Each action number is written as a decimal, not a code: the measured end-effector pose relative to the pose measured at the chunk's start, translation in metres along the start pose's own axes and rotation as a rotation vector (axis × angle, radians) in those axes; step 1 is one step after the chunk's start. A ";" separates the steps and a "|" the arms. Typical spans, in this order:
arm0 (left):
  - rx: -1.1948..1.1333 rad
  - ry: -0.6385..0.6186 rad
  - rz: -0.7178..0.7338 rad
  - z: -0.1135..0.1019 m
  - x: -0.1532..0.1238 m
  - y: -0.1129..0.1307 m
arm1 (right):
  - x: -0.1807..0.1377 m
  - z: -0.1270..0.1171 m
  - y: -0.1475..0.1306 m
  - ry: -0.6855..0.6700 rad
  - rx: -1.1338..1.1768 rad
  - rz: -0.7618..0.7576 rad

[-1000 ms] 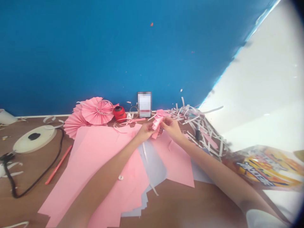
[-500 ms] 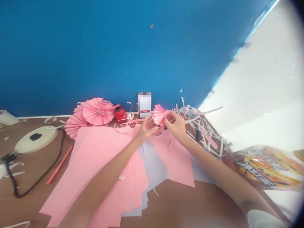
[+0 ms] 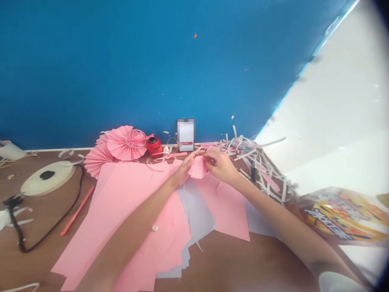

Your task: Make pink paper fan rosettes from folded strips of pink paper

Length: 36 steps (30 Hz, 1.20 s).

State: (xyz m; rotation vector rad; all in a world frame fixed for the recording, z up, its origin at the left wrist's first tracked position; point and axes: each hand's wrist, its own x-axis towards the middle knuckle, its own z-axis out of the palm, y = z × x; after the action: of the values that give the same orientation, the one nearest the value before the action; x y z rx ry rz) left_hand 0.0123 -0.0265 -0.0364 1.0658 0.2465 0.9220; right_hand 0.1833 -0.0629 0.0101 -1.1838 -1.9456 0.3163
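A small pleated pink paper fan [image 3: 198, 168] is held between my two hands, above the sheets in the middle of the table. My left hand [image 3: 184, 168] is on its left side, fingers closed about its upper edge. On the other side my right hand [image 3: 221, 164] pinches the fan's upper right part with thumb and fingers. Below lie large pink paper sheets [image 3: 130, 194] and pale blue-grey paper [image 3: 197, 207]. Larger pink pleated paper rosettes [image 3: 126, 142] lean against the wall to the left.
A phone [image 3: 186, 136] stands against the blue wall, with a red round container [image 3: 154, 147] to its left. Paper strips [image 3: 267, 170] are heaped at right, near a printed plastic packet [image 3: 343, 215]. A red pen [image 3: 77, 211] and a pale oval device with black cord [image 3: 48, 178] are at left.
The pink fan has come down and turned, its pleats now pointing downward instead of up. My left fingers have moved up over its top edge; my right hand still pinches it.
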 end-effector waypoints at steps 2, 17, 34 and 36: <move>0.039 0.002 -0.026 0.000 0.000 -0.001 | -0.001 0.001 -0.004 -0.002 -0.018 -0.017; 0.159 0.438 0.123 -0.024 0.012 -0.010 | -0.002 0.003 0.000 0.135 0.144 0.384; 0.439 0.419 0.140 -0.011 0.006 -0.009 | -0.010 0.026 -0.005 -0.096 0.489 0.529; 0.395 0.381 0.116 -0.008 0.005 -0.008 | -0.011 0.028 -0.005 -0.103 0.526 0.534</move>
State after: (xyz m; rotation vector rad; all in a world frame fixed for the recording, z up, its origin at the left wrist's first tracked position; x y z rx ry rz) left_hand 0.0150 -0.0190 -0.0458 1.2682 0.7112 1.2117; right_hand 0.1617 -0.0692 -0.0097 -1.3147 -1.4562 1.1119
